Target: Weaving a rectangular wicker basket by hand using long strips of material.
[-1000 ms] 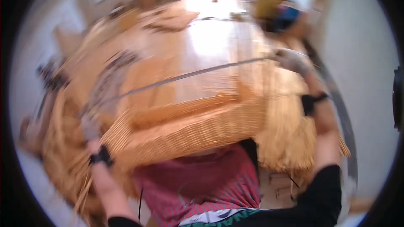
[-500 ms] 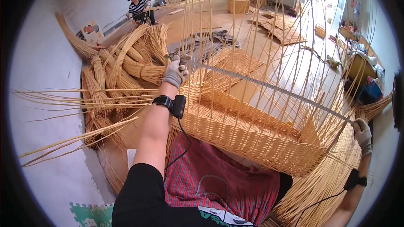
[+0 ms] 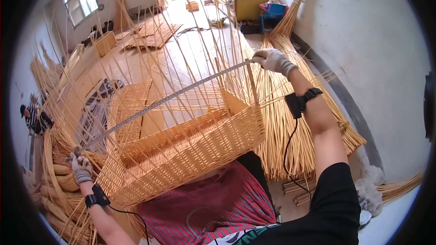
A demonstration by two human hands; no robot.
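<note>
A long wicker basket (image 3: pixel 195 152), tall rods (image 3: pixel 175 29) rising from it, sits before us by our red striped lap cloth (image 3: pixel 190 199). Above it stretches a measuring tape (image 3: pixel 182 90); our gloved right grip (image 3: pixel 274 61) pinches one end, our left grip (image 3: pixel 81 169), seen less clearly, apparently the other.

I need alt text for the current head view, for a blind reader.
Gloved left hand and right hand hold a measuring tape stretched along an open wicker basket. Pale stalks lie to the right; another person in stripes appears at far left.
</note>
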